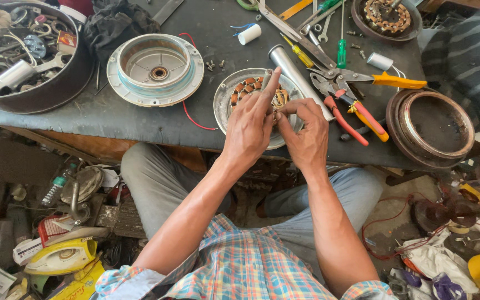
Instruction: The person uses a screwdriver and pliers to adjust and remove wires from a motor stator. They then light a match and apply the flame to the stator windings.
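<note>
A round metal motor housing point(224, 105) with copper-wound stator coils point(243, 89) lies near the front edge of the dark workbench point(140, 119). My left hand point(249, 125) rests over the coils with its index finger stretched up. My right hand point(306, 130) meets it from the right, fingers pinched on something small at the windings; what it pinches is hidden. A metal tube point(295, 75) lies just behind my hands.
A white round motor cover point(155, 69) sits to the left, a bowl of scrap parts point(26, 53) at far left. Pliers point(356, 114), snips, screwdrivers point(341, 53) and a rusty round casing point(430, 128) lie at right. Clutter covers the floor below.
</note>
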